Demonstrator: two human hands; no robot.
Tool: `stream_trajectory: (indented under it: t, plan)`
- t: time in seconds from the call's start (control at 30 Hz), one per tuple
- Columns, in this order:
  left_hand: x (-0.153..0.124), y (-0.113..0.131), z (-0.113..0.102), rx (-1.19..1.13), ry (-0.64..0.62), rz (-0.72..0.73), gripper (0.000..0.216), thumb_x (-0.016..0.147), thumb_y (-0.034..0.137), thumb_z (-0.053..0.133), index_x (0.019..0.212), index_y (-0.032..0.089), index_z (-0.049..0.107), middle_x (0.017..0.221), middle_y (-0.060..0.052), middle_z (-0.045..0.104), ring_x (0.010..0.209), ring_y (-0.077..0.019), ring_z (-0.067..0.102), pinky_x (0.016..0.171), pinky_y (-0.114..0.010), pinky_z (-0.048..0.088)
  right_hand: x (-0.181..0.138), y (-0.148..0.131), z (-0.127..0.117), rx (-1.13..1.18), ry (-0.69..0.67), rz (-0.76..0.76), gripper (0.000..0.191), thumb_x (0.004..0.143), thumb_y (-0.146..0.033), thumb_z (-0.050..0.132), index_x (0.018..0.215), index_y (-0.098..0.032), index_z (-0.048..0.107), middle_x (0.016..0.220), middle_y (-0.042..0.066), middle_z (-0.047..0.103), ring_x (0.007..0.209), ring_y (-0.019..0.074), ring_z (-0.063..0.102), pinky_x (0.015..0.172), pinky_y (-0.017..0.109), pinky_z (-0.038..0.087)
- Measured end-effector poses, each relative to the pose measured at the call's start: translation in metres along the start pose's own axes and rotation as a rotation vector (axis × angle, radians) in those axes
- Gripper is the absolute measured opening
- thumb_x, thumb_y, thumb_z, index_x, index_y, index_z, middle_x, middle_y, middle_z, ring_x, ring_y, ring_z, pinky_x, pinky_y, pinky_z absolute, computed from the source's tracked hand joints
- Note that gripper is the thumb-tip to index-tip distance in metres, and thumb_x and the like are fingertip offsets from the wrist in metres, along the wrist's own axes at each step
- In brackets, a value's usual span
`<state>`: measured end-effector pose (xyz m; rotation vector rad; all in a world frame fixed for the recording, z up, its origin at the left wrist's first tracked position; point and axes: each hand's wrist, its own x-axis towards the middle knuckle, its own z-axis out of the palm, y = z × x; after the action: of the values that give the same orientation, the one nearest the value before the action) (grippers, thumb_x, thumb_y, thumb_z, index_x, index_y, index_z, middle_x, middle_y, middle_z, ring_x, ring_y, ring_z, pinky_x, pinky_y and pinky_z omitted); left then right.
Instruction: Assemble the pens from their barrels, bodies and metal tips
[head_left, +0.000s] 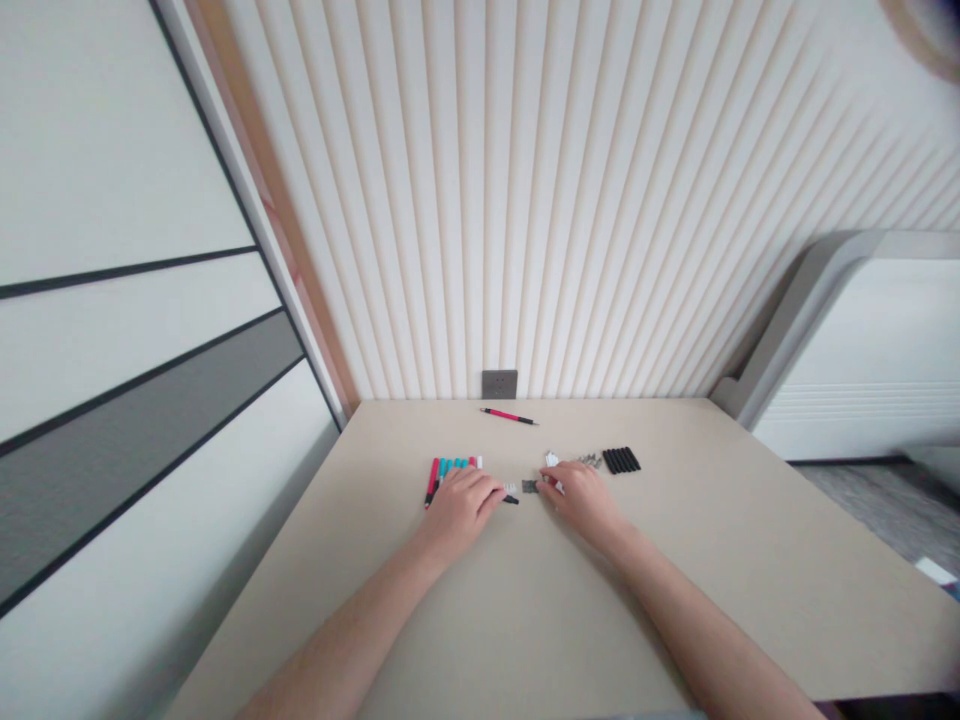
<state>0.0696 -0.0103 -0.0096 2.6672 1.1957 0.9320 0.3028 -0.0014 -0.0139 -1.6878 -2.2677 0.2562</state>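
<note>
My left hand (461, 510) lies palm down on the near end of a row of red and teal pens (450, 474), its fingertips close to a small white-and-black part (511, 492). My right hand (581, 497) rests a short way to the right, its fingers at a white plastic piece (553, 459). Whether that hand grips the piece is hidden. A small dark square part (529, 486) lies between my hands. Beyond my right hand are small metal parts (590, 460) and several black pen barrels (621, 460). A red-and-black pen (508, 416) lies farther off.
The beige table (540, 610) meets a ribbed white wall at its far edge, below a grey wall socket (499, 384). A white cabinet (855, 350) stands beyond the right edge. Striped panels (135, 400) run along the left side.
</note>
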Motion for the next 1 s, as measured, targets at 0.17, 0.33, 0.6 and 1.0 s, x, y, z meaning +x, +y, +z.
stream_trajectory:
  t: [0.17, 0.33, 0.6, 1.0]
  plan:
    - [0.0, 0.0, 0.0, -0.001, 0.011, 0.003, 0.018, 0.098, 0.027, 0.05, 0.088, 0.021, 0.064, 0.086, -0.002, 0.07, 0.085, -0.0192, 0.062, 0.079, -0.033, 0.044, -0.002, -0.004, -0.001, -0.002, -0.006, -0.01, 0.025, 0.093, -0.034, 0.054, 0.106, -0.022, 0.072, 0.097, 0.006, 0.073, 0.095, 0.0227, 0.064, 0.086, 0.031, 0.04]
    - [0.001, 0.0, -0.002, -0.005, 0.027, -0.004, 0.017, 0.097, 0.027, 0.051, 0.087, 0.021, 0.064, 0.085, -0.002, 0.07, 0.085, -0.0193, 0.062, 0.078, -0.032, 0.044, -0.002, -0.001, 0.003, 0.002, 0.011, -0.022, 0.024, 0.094, -0.031, 0.052, 0.107, -0.024, 0.071, 0.1, 0.006, 0.072, 0.096, 0.0227, 0.064, 0.085, 0.033, 0.041]
    - [-0.001, -0.001, -0.001, -0.013, 0.034, -0.017, 0.014, 0.097, 0.028, 0.051, 0.097, 0.021, 0.064, 0.09, -0.004, 0.07, 0.09, -0.0208, 0.063, 0.083, -0.035, 0.046, -0.009, -0.014, -0.006, 0.27, 0.144, -0.287, 0.03, 0.098, -0.035, 0.045, 0.114, -0.022, 0.067, 0.098, 0.008, 0.071, 0.093, 0.0204, 0.063, 0.086, 0.033, 0.045]
    - [-0.001, 0.002, -0.004, -0.118, 0.086, 0.063, 0.012, 0.095, 0.029, 0.056, 0.101, 0.022, 0.063, 0.092, -0.003, 0.071, 0.091, -0.0195, 0.064, 0.087, -0.035, 0.047, -0.011, -0.032, 0.006, 0.493, 0.098, -0.408, 0.022, 0.095, -0.031, 0.052, 0.108, -0.022, 0.068, 0.089, 0.005, 0.069, 0.082, 0.0171, 0.062, 0.079, 0.03, 0.048]
